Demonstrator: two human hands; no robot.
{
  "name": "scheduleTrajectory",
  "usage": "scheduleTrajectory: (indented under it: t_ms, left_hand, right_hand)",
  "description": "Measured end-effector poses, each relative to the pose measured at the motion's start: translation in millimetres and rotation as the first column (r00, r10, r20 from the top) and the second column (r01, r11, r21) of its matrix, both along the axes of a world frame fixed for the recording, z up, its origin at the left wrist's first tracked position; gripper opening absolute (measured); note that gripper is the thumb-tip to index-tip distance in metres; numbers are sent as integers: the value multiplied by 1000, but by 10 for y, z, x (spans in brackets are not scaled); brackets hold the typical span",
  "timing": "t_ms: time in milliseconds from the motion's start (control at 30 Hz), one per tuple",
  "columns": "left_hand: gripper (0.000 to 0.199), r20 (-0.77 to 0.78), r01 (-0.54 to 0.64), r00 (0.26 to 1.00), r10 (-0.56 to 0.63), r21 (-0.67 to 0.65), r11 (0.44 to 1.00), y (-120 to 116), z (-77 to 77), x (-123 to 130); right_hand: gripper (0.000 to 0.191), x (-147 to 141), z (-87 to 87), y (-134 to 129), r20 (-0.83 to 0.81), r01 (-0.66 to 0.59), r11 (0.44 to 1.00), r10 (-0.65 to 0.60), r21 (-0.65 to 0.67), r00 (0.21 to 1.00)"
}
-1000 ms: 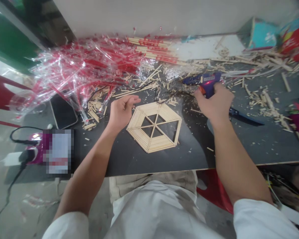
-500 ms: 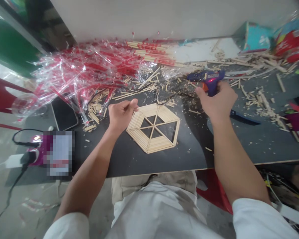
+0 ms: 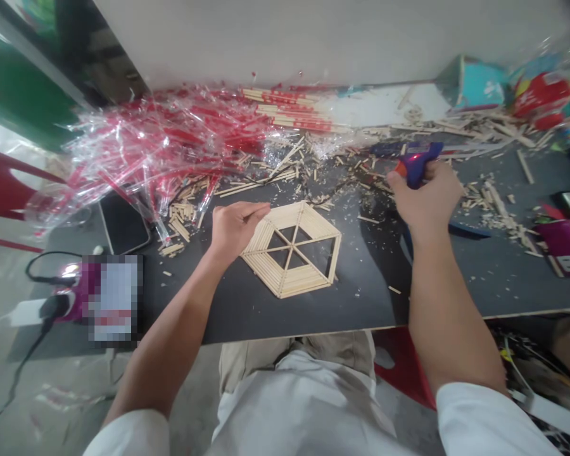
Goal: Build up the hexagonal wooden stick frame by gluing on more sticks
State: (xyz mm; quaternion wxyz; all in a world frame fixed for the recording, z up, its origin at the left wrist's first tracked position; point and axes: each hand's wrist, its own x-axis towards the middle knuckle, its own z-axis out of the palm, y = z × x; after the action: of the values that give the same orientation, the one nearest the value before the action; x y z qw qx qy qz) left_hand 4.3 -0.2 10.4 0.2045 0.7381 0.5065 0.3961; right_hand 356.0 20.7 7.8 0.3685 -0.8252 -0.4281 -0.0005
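Observation:
A flat hexagonal frame of pale wooden sticks (image 3: 304, 278) lies on the dark table, with spokes meeting at its centre and rows of sticks filling most sections; the right section shows bare table inside its outer edge. My left hand (image 3: 237, 229) is at the frame's upper left, fingers pinched together; whatever they hold, if anything, is too small to name. On the right, my right hand (image 3: 430, 193) grips a blue glue gun (image 3: 415, 166) with an orange trigger and a small red light, its nozzle pointing left over wood scraps.
Behind lies a heap of red and clear wrappers (image 3: 171, 133) beside wrapped sticks (image 3: 294, 111). Wood scraps (image 3: 498, 209) litter the back and right. A phone (image 3: 123, 221), a blurred-out device (image 3: 116, 297) and a purple power strip (image 3: 78, 291) with cables sit left.
My right hand has shifted slightly right and down with the glue gun. My left hand's fingers now point more to the right, over the frame's upper-left edge.

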Motion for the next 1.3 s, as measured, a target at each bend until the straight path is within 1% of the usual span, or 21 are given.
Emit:
scheduleTrajectory:
  t_ms: [100,167,267,333,400,467,500,533,600,633,667,733,867,967,1067,1133,1200,1233,1300]
  left_hand:
    - [9,39,-39,998,39,5,999,-2,-21,9]
    - [11,58,-86,995,85,13,996,-1,-37,18]
    - [16,3,-124,992,124,42,991,1,-61,21]
    - [22,-69,-99,992,104,71,993,1,-72,14]
    - [28,-112,-53,992,63,88,995,2,-73,0]
    - [31,-106,-29,994,36,64,998,9,-64,-19]
    - [32,-94,-33,995,36,39,999,16,-59,-31]
    - [34,-81,-47,996,48,9,999,27,-55,-46]
    - [33,-55,-99,994,97,-34,994,52,-54,-79]
    - [32,-45,-128,991,126,-41,991,64,-58,-94]
    - [30,-33,-153,988,152,-36,988,73,-64,-107]
    - [25,-8,-178,984,178,-14,984,75,-75,-116]
    - [13,37,-194,980,194,5,981,29,-90,-59]
    - [15,8,-235,972,235,23,972,-5,-97,-1]
    - [20,-66,-214,974,216,42,976,-13,-94,16]
    - [25,-100,-165,981,167,25,986,-8,-90,8]
    - [27,-81,-139,987,136,-30,990,4,-92,-4]
    - [28,-59,-128,991,124,-69,989,11,-96,-10]
    - [31,-17,-107,994,105,-133,985,30,-109,-24]
  right_hand:
    - [40,-35,-86,-11,29,-86,995,87,-42,996]
    - [43,-41,-137,-16,68,-125,991,127,-38,990]
    - [45,-57,-164,-41,155,-181,983,173,39,973]
    - [41,-110,-145,-83,199,-268,958,244,103,949]
    - [32,-215,-107,-146,209,-386,912,354,141,912]
    - [21,-363,-67,-220,193,-500,853,470,153,861]
    - [16,-444,-52,-257,173,-561,814,536,152,826]
    - [13,-523,-44,-290,147,-624,768,607,145,781]
    - [12,-656,-45,-340,98,-721,682,715,122,692]
    - [13,-705,-53,-356,87,-753,649,748,110,658]
    - [14,-741,-64,-365,79,-772,627,769,101,635]
    - [15,-778,-88,-370,70,-785,613,782,93,619]
    - [16,-785,-114,-357,49,-775,626,774,92,631]
    - [15,-784,-121,-346,47,-803,589,803,88,594]
    - [14,-767,-107,-339,0,-824,561,827,76,563]
    - [13,-739,-75,-344,-105,-831,553,832,62,546]
    - [24,-706,-24,-362,-280,-845,533,818,39,502]
    - [31,-694,5,-375,-379,-859,512,800,28,465]
    - [39,-682,61,-402,-554,-898,439,750,8,362]
